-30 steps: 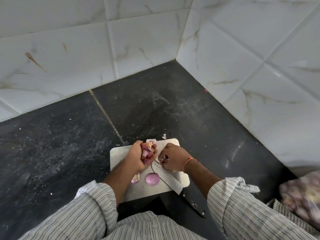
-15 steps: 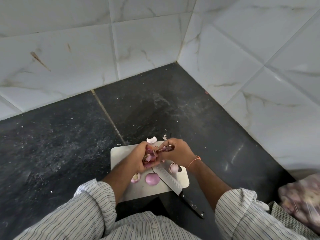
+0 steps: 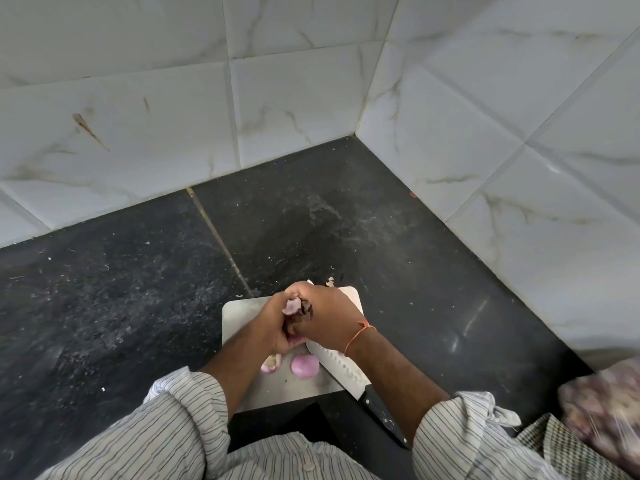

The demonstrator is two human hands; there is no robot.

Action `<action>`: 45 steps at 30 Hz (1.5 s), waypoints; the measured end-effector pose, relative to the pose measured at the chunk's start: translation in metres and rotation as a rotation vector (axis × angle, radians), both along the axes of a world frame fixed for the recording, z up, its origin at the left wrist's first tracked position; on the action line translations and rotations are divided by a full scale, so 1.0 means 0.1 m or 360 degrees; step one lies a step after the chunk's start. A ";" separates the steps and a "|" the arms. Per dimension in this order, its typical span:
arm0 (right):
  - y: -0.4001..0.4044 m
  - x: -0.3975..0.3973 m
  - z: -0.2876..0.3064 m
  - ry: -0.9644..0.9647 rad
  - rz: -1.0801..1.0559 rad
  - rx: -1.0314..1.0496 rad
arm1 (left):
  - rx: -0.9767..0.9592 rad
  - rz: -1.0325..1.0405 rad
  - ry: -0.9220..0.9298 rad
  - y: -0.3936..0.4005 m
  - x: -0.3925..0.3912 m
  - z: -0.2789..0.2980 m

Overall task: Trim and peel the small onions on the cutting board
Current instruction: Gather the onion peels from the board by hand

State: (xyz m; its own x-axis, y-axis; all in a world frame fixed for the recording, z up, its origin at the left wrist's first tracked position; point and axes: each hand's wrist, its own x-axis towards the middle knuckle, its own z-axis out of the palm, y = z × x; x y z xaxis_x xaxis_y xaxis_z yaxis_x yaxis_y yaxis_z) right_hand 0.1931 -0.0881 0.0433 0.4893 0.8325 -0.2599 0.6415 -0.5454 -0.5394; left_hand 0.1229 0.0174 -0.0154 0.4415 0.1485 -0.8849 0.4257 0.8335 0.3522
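Above the cutting board, both hands meet, the left hand and right hand curled round a small onion whose loose skin shows between them; the bulb itself is mostly hidden. At six o'clock from the hands a peeled onion lies on the board, with a trimmed piece just beside it at nine o'clock. The right wrist covers part of the knife blade; its handle overhangs the board toward five o'clock. A blurred bag is cut off at four o'clock. Compared with half a second ago, the hands have closed together, hiding the small piece beside the blade
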 end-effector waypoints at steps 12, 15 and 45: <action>-0.26 0.10 0.06 -0.0061 -0.0318 0.0472 | -0.0198 0.0055 -0.0211 -0.02 0.09 -0.04; -0.49 0.25 -0.06 -0.0105 -0.0574 0.0327 | -0.0250 0.0083 -0.0249 -0.03 0.11 -0.06; -0.30 -0.01 0.11 0.0752 -0.0726 0.0645 | -0.0159 -0.0152 -0.0292 -0.06 0.11 -0.03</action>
